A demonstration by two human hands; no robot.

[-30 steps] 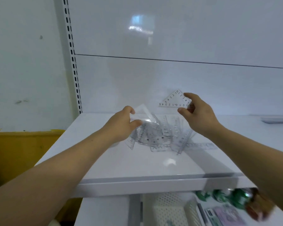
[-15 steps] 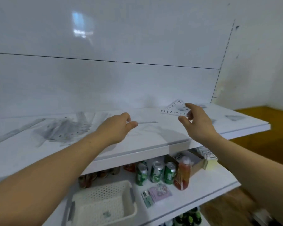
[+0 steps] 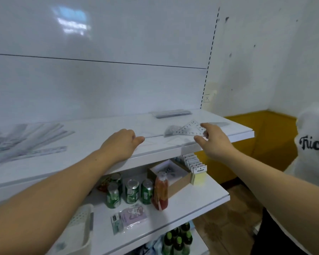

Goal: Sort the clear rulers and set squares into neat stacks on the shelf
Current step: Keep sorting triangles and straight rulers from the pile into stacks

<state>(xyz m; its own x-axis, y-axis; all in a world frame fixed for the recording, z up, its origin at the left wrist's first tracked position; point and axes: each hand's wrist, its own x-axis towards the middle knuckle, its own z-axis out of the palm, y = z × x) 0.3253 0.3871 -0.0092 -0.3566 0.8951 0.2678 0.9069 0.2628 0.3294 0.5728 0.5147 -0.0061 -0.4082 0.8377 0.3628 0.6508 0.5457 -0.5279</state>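
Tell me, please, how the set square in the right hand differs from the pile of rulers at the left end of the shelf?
The set square is one triangle, held above the shelf by the right hand; the pile of rulers is many long straight strips lying jumbled on the shelf. Its numbers read clearly; the pile's are blurred. Both are clear plastic.

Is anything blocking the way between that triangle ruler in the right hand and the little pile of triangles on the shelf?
Nothing visible. The right hand holds the set square just above the small stack on the shelf, with only air between.
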